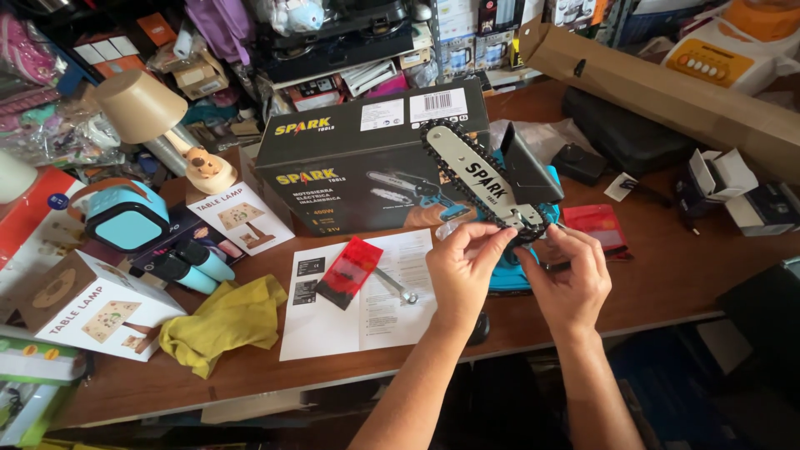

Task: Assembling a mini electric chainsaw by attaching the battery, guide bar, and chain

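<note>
Yellow cloth [223, 321] far left of hands; paper sheet [367, 292] with red packet [350, 271] and wrench [396, 287] just left of left hand [461, 268]. Left hand pinching chain at base of mini chainsaw [483, 183]. Right hand [571, 279] fingers curled, gripping same spot. Black box [358, 158] behind saw.

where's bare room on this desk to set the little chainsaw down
Bare wood runs along the front edge below the yellow cloth, and right of the hands, past the red packet toward the white boxes. The left end, around the lamp boxes, and the back are crowded.
</note>
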